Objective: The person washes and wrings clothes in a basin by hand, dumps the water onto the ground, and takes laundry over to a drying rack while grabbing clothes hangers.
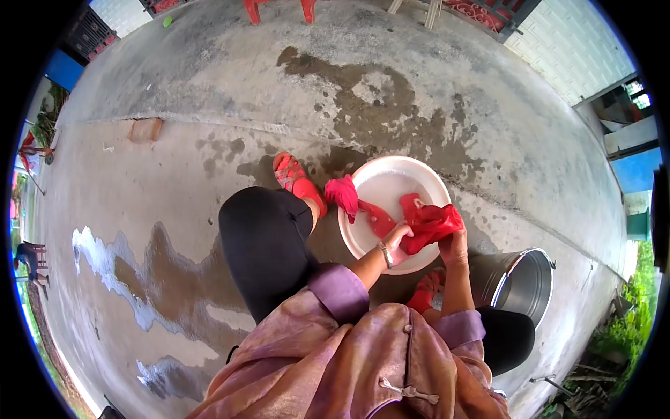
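A wet red cloth point(431, 225) is bunched up between my two hands over a white basin point(395, 165). My left hand point(397, 244), with a band on its wrist, closes on the near left side of the cloth. On the right side, my right hand point(454, 246) grips the same cloth, its fingers partly hidden behind the folds. More red fabric point(377, 218) lies in the cloudy water point(384, 185), and a pinkish-red bundle point(342, 195) hangs over the basin's left rim. Whether these pieces are joined to the held cloth, I cannot tell.
A metal bucket point(530, 283) lies tipped or leans right of the basin, beside my right leg. My red-sandalled foot point(299, 183) stands left of the basin. Wet patches mark the concrete floor point(209, 84). A brick point(146, 130) and red stool legs point(279, 10) are farther off.
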The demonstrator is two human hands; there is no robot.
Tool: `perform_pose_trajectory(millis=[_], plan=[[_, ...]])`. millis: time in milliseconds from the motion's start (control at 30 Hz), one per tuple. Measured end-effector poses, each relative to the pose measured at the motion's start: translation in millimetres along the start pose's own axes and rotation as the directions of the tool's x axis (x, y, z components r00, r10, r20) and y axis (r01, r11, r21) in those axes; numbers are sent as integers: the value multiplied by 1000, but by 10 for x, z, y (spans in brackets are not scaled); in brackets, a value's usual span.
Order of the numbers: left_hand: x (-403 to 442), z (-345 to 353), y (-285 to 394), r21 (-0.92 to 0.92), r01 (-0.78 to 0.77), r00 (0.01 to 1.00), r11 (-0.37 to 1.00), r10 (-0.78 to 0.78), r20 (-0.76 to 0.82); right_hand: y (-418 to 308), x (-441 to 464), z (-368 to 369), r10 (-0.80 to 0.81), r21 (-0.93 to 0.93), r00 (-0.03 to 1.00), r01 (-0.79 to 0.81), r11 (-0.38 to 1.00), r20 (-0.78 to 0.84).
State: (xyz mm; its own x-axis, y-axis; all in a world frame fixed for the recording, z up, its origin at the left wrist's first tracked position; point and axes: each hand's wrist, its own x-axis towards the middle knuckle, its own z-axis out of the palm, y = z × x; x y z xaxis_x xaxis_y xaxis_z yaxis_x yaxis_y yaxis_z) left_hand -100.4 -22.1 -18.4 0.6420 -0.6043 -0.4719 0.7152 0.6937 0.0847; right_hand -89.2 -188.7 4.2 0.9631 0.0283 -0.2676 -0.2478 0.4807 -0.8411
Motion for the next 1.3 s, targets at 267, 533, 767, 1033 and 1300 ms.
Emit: perform_pose_trajectory(millis=[267, 533, 767, 1033, 1300], plan=[[-5, 150, 92, -227, 3, 993, 974, -30, -115, -126, -11, 11, 140, 242, 987, -154, 958, 75], [372, 120, 92, 639, -268, 955, 721, 285, 79, 81, 46, -4, 275, 227, 957, -249, 942, -93], [357, 148, -120, 831, -443, 840, 337, 481, 253, 33, 101, 192, 348, 402, 931, -277, 873, -113], [306, 170, 138, 612, -32, 989, 790, 113, -94, -119, 121, 160, 66, -365, 909, -230, 902, -412], [-16, 426, -8, 91, 448, 865, 889, -457, 205, -130, 7, 197, 16, 313, 986, -69, 947, 168]])
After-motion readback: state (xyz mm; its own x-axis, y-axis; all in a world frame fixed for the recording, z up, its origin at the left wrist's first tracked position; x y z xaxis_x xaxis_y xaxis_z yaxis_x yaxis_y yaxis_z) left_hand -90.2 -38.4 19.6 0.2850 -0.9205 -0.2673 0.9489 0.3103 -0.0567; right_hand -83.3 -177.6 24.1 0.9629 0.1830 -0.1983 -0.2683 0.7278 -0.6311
